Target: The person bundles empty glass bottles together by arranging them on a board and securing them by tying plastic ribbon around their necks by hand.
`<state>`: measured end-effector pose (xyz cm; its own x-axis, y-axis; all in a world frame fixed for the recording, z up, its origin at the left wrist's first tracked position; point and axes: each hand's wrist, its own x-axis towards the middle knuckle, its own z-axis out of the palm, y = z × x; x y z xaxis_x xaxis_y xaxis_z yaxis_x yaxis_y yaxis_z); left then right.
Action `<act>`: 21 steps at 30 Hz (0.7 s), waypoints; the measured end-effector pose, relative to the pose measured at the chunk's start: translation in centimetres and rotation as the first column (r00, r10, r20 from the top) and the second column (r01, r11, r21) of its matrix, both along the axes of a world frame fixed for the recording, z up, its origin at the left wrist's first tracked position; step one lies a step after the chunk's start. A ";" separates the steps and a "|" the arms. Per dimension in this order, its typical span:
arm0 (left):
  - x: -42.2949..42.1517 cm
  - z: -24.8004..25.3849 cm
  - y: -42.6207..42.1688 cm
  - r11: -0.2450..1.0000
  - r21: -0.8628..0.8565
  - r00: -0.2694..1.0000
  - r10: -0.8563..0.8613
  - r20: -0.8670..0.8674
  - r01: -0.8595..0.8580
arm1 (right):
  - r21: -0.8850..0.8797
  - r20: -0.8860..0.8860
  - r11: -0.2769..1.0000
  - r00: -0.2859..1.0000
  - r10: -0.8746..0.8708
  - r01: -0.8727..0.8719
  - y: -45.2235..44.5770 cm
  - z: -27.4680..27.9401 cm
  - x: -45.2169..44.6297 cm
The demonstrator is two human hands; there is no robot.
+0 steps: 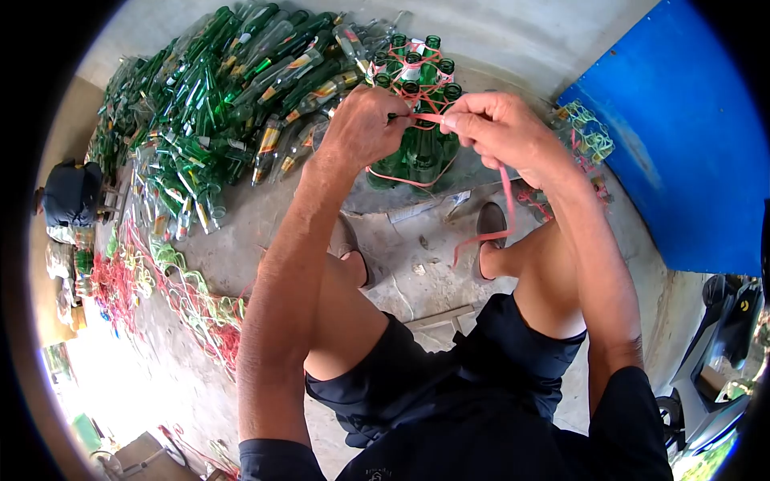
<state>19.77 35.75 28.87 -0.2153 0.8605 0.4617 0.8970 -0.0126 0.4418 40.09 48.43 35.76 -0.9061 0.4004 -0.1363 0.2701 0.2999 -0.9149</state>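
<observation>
A bundle of upright green glass bottles (423, 152) stands on the floor in front of me, bound around the necks and lower down with pink plastic twine. Over the near side of the bundle, my left hand (366, 124) is closed on the pink twine (427, 118). My right hand (504, 132) pinches the same twine a short way to the right, so a short length stretches between the two hands. From the right hand a loose end of twine hangs down past my shoe. The fingers partly hide the bottles behind them.
A large heap of loose green bottles (241, 80) lies at the back left. Tangled red and green twine (204, 317) is strewn on the floor at left. A blue panel (682, 144) leans at right, with netted bottles (584, 132) beside it. A motorbike (714, 377) stands far right.
</observation>
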 end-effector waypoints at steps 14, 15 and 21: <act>-0.7 0.4 0.4 0.981 -0.181 0.935 0.130 0.329 -0.072 | 0.035 -0.215 0.999 0.976 -0.023 0.031 1.7 -2.3 -4.6; -0.7 0.3 0.4 0.982 -0.176 0.926 0.130 0.355 -0.071 | 0.015 -0.210 0.999 0.977 -0.031 0.035 1.6 -1.9 -4.7; -1.1 0.6 0.4 0.975 -0.218 0.904 0.136 0.404 -0.050 | -0.125 -0.038 0.992 0.999 -0.031 0.026 1.8 -0.7 -5.4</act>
<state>18.71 36.18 29.47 -0.4330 0.8911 0.1357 0.6248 0.1882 0.7578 34.65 50.28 35.11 -0.9003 0.4082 -0.1507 0.2397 0.1761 -0.9547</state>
